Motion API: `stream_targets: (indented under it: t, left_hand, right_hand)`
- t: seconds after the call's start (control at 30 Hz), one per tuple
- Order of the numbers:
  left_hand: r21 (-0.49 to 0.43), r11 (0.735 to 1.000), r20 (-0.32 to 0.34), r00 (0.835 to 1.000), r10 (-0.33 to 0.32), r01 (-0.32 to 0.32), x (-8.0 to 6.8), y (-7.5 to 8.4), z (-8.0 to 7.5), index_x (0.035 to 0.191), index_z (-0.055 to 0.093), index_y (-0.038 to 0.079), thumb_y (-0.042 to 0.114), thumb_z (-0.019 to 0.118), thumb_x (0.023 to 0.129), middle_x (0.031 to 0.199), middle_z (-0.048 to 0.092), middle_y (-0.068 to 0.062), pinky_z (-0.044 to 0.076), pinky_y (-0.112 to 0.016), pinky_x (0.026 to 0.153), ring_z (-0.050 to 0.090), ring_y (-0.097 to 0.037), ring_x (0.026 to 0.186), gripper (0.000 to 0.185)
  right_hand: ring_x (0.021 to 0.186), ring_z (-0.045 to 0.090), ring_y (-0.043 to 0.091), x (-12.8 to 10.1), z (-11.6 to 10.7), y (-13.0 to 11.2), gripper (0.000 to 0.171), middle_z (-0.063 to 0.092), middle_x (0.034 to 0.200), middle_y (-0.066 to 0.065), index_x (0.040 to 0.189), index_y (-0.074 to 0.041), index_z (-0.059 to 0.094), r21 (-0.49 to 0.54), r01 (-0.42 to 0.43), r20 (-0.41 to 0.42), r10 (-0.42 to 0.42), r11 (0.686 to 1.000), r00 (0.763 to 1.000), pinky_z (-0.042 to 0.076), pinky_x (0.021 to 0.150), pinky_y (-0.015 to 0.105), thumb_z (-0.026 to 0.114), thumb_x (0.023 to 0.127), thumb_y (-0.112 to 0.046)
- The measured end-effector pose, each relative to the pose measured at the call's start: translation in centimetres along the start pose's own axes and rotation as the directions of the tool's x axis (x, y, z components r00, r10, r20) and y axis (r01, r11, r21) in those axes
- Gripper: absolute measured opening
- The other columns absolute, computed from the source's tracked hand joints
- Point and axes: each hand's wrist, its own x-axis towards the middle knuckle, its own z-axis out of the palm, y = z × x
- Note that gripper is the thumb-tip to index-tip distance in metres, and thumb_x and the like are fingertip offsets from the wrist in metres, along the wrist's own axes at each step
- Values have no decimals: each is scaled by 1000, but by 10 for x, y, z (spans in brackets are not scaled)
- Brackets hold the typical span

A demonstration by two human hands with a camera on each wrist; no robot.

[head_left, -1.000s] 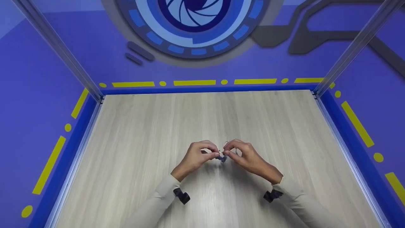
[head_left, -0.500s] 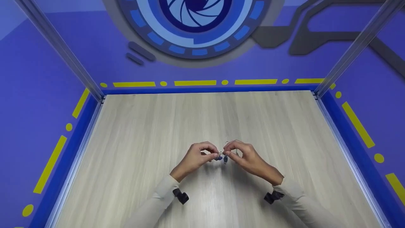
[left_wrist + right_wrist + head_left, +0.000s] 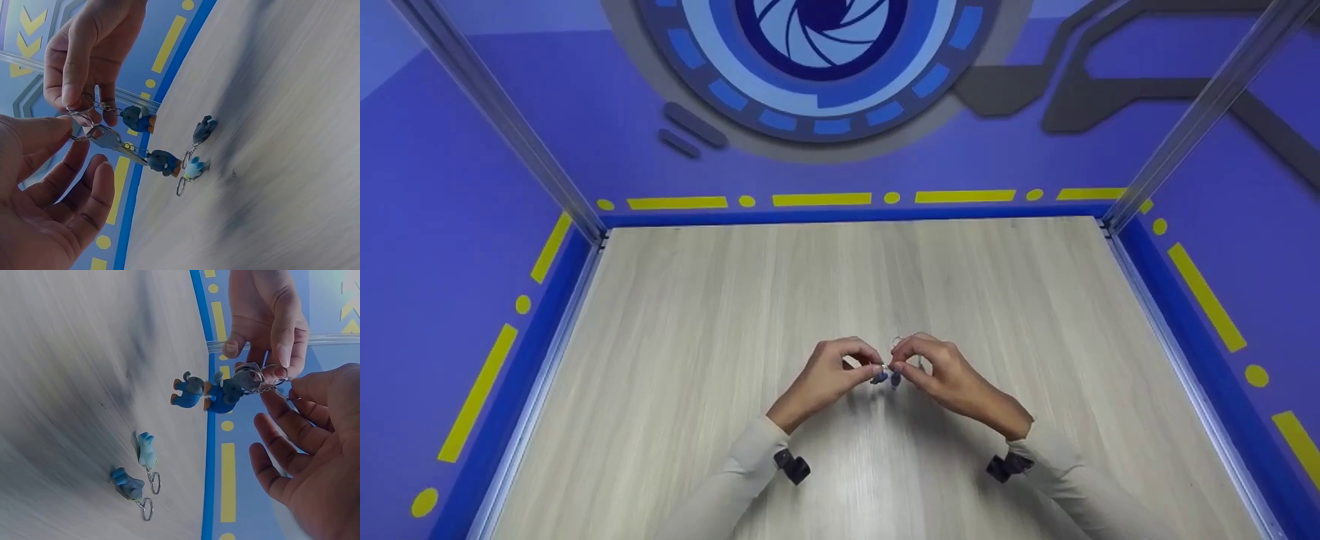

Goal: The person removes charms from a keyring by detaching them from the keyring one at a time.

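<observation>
Two blue figure keychains (image 3: pixel 152 140) hang from metal rings (image 3: pixel 84 121) pinched between both hands, held above the wooden counter (image 3: pixel 675 360) near its middle. Left hand (image 3: pixel 829 375): thumb and forefinger clamped on one ring. Right hand (image 3: pixel 941 371): thumb and forefinger clamped on the adjoining ring, other fingers loosely spread. The hands meet fingertip to fingertip. Whether the two rings are linked or only touching cannot be told; in the head view the charms are a small blue blur.

On the counter just beneath lie two more keychains (image 3: pixel 138 472), one pale blue, one darker, each with its own ring, apart from the hands. The head view hides them behind the hands.

Purple walls (image 3: pixel 450 225) with yellow dashes surround the counter.
</observation>
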Motion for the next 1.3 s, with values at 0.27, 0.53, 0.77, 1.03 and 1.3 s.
stream_targets:
  t: [0.27, 0.53, 0.77, 1.03, 1.3]
  left_hand:
    - [33, 999, 17, 999, 29, -30, 2, 0, 1, 103, 82, 8, 11, 79, 102, 100, 76, 8, 61, -34, 78, 69, -10, 96, 4]
    - [59, 997, 13, 999, 53, -54, 2, -1, 3, 96, 80, 14, 7, 80, 101, 96, 76, 7, 61, -38, 77, 68, -9, 92, 9]
    - [65, 995, 11, 998, 68, -69, 1, 0, 3, 95, 82, 12, 5, 80, 100, 97, 76, 5, 62, -42, 77, 69, -9, 92, 8]
    - [-11, 999, -30, 998, 51, -51, -1, -3, 2, 97, 83, 11, 1, 81, 98, 100, 79, -3, 62, -37, 77, 71, -11, 94, 10]
    - [-102, 995, -64, 998, 8, -15, -5, -7, 2, 98, 82, 11, 4, 83, 98, 100, 78, 3, 58, -24, 76, 71, -12, 92, 7]
  right_hand:
    - [116, 73, 30, -2, 2, 1, 4, 78, 110, 9, 105, -9, 77, -8, 7, 12, -7, 1000, 1000, 57, 105, 41, 76, 104, -5]
    - [113, 73, 29, -1, 2, 0, 4, 78, 108, 6, 103, -6, 76, -22, 24, 6, -24, 999, 1000, 58, 102, 40, 77, 102, -2]
    - [111, 74, 28, -2, 3, 2, 5, 78, 108, 7, 103, -5, 77, -28, 38, 8, -38, 999, 999, 58, 101, 40, 78, 101, -1]
    - [108, 74, 27, -3, 3, 2, 8, 78, 108, 4, 104, -7, 76, -23, 42, 0, -42, 999, 999, 60, 97, 40, 76, 102, 1]
    - [109, 73, 27, -4, 2, 2, 4, 78, 111, 3, 105, -8, 76, 0, 31, -11, -31, 1000, 999, 59, 92, 37, 75, 104, -4]
